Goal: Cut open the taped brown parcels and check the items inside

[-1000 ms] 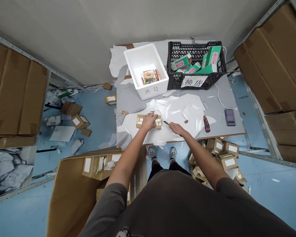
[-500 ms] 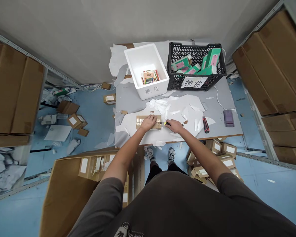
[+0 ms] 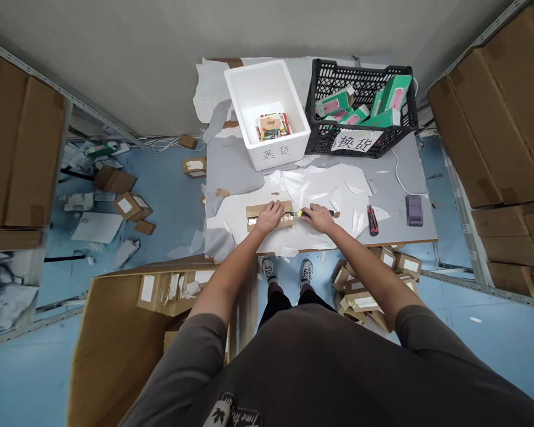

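A small flat cardboard box (image 3: pixel 252 212) with shiny clear tape lies near the front edge of the table. My left hand (image 3: pixel 270 216) presses down on its top, fingers pointing away from me. My right hand (image 3: pixel 319 217) is wrapped round a yellow and black cutter (image 3: pixel 300 213), whose tip is at the box's right end. Under both hands are sheets of white paper (image 3: pixel 271 240).
Behind stand a white foam box (image 3: pixel 276 155) with small packs and a black crate (image 3: pixel 314 142) of green boxes. A red and black tool (image 3: pixel 372 221) and a purple box (image 3: pixel 413 211) lie right. A large open carton (image 3: pixel 115 332) is front left.
The view has shifted slightly. The small box's top looks split along its length, with the tape parted more than before. Both hands have stayed close to their places.
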Action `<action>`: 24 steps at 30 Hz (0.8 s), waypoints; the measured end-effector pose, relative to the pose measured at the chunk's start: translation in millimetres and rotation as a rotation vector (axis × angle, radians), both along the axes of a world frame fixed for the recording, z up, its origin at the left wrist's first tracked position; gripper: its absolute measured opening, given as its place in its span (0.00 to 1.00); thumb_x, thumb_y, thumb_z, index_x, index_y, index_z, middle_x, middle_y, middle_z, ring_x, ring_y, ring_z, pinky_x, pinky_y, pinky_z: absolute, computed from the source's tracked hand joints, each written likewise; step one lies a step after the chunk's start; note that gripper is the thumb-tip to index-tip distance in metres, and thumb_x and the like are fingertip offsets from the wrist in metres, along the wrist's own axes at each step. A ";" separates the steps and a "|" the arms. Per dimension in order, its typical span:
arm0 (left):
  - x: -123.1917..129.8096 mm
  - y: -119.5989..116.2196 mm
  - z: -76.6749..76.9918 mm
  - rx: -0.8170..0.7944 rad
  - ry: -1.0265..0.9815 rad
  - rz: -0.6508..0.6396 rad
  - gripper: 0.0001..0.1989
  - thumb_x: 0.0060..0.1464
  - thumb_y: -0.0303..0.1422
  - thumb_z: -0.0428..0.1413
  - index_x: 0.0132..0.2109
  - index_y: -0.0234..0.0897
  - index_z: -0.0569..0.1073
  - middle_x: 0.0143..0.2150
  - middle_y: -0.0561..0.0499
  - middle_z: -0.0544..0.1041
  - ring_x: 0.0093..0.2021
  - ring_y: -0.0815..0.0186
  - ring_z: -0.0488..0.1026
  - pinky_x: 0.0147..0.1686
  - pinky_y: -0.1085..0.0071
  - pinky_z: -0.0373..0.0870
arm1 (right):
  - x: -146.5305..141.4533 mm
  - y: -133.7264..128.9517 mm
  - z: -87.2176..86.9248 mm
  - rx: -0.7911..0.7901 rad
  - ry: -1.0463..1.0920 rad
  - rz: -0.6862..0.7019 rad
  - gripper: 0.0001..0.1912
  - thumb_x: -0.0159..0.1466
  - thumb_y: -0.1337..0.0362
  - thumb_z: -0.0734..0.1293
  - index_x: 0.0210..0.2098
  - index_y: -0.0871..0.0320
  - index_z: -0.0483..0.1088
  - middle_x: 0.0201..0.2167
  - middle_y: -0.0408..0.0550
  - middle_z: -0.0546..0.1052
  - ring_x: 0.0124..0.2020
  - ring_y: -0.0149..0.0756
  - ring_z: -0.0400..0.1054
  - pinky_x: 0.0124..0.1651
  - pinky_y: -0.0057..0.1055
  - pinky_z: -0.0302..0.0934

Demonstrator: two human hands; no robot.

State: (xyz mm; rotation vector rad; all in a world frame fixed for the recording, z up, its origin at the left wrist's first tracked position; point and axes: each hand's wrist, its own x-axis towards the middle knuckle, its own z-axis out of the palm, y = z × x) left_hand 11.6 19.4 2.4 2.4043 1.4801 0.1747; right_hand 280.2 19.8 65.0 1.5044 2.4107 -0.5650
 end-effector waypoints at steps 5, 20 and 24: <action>0.5 -0.3 1.4 -0.046 -0.014 0.007 0.27 0.79 0.39 0.41 0.71 0.34 0.73 0.75 0.33 0.73 0.75 0.43 0.68 0.70 0.45 0.69 | -2.1 1.0 -4.8 -0.030 0.046 -0.032 0.24 0.82 0.49 0.59 0.67 0.53 0.73 0.56 0.60 0.77 0.56 0.53 0.70 0.51 0.39 0.59; -0.9 -0.1 5.1 -0.135 -0.046 0.049 0.26 0.77 0.38 0.43 0.72 0.36 0.73 0.76 0.33 0.70 0.75 0.44 0.66 0.75 0.44 0.61 | -5.3 2.9 -19.4 -0.041 0.127 -0.065 0.24 0.82 0.49 0.58 0.67 0.53 0.73 0.57 0.59 0.77 0.58 0.53 0.69 0.54 0.40 0.60; -1.5 -0.2 4.2 -0.116 -0.028 0.072 0.26 0.77 0.38 0.43 0.72 0.35 0.73 0.76 0.34 0.71 0.75 0.44 0.67 0.75 0.45 0.61 | -3.9 4.9 -21.1 -0.016 0.113 -0.066 0.24 0.82 0.49 0.58 0.67 0.54 0.73 0.57 0.60 0.77 0.57 0.54 0.69 0.55 0.40 0.60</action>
